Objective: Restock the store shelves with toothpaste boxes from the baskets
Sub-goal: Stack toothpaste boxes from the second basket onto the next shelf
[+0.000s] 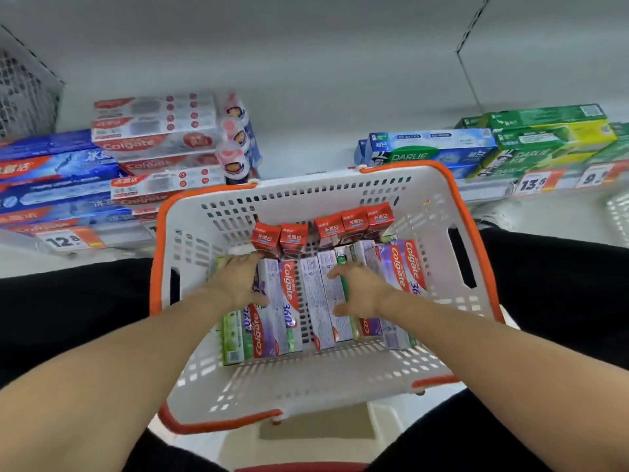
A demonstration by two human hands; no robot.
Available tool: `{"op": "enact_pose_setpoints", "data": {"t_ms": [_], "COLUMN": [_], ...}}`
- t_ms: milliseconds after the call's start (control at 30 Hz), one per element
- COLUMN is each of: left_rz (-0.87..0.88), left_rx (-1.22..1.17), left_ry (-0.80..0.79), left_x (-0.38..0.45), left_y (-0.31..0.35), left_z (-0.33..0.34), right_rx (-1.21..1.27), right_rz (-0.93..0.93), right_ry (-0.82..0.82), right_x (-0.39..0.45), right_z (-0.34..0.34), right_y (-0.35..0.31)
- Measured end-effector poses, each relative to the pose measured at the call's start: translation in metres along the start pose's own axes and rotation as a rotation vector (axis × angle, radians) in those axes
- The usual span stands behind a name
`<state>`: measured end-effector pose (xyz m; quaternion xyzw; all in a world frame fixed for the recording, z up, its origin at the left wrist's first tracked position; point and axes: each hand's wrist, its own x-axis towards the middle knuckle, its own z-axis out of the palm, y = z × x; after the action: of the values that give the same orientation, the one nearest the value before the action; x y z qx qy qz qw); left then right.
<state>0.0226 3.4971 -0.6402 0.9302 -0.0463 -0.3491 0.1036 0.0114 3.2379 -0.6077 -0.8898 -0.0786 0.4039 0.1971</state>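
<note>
In front of a white store shelf (306, 155), low in a shop aisle, a white perforated plastic basket with orange rim and handles (439, 212) rests between the person's dark-clothed legs, with a pale floor below. The back wall of the shelf is plain white, and a white wire rack (23, 86) stands at the far left. On the shelf's left side lie stacked blue toothpaste boxes (58, 178) and red-and-white Colgate boxes (153, 131), with small round-topped bottles (235, 144) just beside them. On the right side are blue-and-white Darlie boxes (429, 148) and green-and-yellow Darlie boxes (551, 134). Orange-and-white price tags (534, 183) line the shelf's front edge.

Inside the basket, long purple-and-white Colgate toothpaste boxes (289, 301) lie flat side by side, with pale green boxes (233, 338) among them. A row of small red boxes (323, 226) stands upright against the far wall of the basket.

The left hand (241, 281) reaches down into the basket on its left side, fingers bent over the far end of a purple-and-white box and the thumb down along its side, so that it grips the box. Its fingertips lie close to the nearest red box. The right hand (360, 291) is in the middle of the basket, fingers and thumb curled round a narrow box with a green edge (345, 287), holding it across its width among the other flat boxes. Both bare forearms stretch in from the bottom corners.
</note>
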Motion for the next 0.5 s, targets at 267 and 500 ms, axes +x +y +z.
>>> {"op": "enact_pose_setpoints", "data": {"t_ms": [267, 500], "left_rz": [0.110, 0.050], "left_rx": [-0.050, -0.592], "left_ry": [0.097, 0.018], "left_x": [-0.003, -0.022], "left_y": [0.003, -0.016], "left_z": [-0.009, -0.012], "right_rx": [-0.151, -0.471], "right_rz": [-0.006, -0.011], "right_ry": [-0.057, -0.029], "right_x": [0.029, 0.057], "right_z": [0.000, 0.018], "right_y": [-0.015, -0.037]}}
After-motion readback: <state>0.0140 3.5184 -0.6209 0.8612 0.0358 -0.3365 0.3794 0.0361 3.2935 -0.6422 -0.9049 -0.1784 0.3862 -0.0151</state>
